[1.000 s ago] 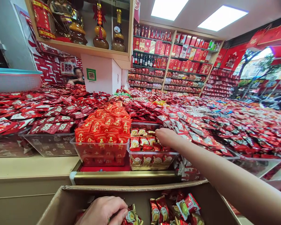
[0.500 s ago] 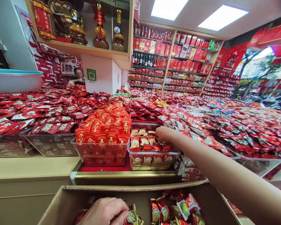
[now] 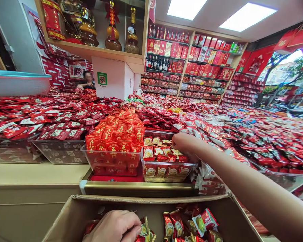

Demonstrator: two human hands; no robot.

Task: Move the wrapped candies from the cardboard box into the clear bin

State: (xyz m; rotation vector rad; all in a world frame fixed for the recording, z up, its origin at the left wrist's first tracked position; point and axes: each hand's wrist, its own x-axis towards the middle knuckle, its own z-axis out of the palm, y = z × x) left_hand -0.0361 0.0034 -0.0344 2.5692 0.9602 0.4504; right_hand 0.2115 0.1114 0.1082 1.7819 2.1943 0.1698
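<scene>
My right hand [image 3: 183, 143] reaches over a clear plastic bin [image 3: 166, 167] of red and gold candy packets [image 3: 156, 151]. Its fingers curl down onto the packets at the bin's right side; what they hold is hidden. My left hand [image 3: 113, 227] is down in a cardboard box [image 3: 73, 211] at the bottom, fingers closed around the same red and gold packets [image 3: 143, 232]. More packets [image 3: 192, 223] lie loose in the box to the right.
A bin of orange-red packets [image 3: 113, 141] stands left of the candy bin. Red wrapped sweets [image 3: 242, 134] cover the wide counter. A blue basin [image 3: 17, 82] sits far left. Shelves of bottles and boxes [image 3: 189, 53] line the back. A person [image 3: 87, 80] sits behind the counter.
My right hand has shifted slightly back and right over the bin. My left hand stays in the box, gripping packets. The view has drifted a little left and downward.
</scene>
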